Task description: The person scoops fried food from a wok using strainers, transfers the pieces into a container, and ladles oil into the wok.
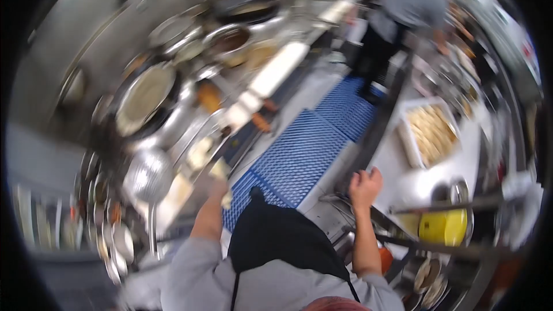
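Observation:
My left hand [212,187] is smeared by motion at the edge of the cooking counter on the left. What looks like a pale yellow cloth [220,169] shows on both sides of this hand and hangs past the counter edge, so the hand seems closed on it. Beside it on the counter lies another pale, crumpled piece [200,152]. My right hand [366,187] is raised near the edge of the steel table on the right, fingers loosely bent and apart, with nothing visible in it. A white tub [410,141] of pale pieces stands beyond that hand.
A large strainer [148,175] and a wide wok [147,98] occupy the left counter, with several pots behind. Blue mats [299,155] cover the aisle floor. Another person [403,11] bends over the right table farther up. A yellow container [442,227] stands below right.

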### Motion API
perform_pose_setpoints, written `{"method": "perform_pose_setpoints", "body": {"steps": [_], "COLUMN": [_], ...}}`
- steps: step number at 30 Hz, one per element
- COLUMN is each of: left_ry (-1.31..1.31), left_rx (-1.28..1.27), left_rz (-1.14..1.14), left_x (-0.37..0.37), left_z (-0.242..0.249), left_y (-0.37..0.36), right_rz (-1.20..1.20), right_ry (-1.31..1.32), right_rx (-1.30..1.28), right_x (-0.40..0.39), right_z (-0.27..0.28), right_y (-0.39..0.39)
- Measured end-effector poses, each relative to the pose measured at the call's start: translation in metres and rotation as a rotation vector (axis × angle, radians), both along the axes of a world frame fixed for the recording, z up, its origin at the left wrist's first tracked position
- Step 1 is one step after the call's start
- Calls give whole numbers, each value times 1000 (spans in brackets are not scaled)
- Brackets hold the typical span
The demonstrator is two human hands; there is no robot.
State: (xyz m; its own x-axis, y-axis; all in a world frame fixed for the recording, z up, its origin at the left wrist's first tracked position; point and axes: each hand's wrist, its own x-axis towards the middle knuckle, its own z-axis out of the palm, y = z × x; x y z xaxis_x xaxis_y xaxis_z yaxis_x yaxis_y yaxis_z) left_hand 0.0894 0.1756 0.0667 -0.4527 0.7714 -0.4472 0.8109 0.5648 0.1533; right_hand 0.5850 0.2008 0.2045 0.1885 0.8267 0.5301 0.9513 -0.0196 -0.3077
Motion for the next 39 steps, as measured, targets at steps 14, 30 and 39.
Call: {"method": "perform_pose_setpoints", "body": {"steps": [14, 30, 39], "left_ry": [-63, -149, -390], "left_rx": [-493, 522, 706], "left_rz": [-183, 145, 438], "left_x": [54, 63, 44], "left_z": [-1, -50, -125], "left_y": [-41, 145, 169], "right_rz": [1, -4, -53], "right_ry": [-93, -42, -8], "right_rx": [-55, -100, -135], "right_x": [-3, -5, 1], "right_z": [-1, -1, 8], "right_y": [-7, 6, 9]}}
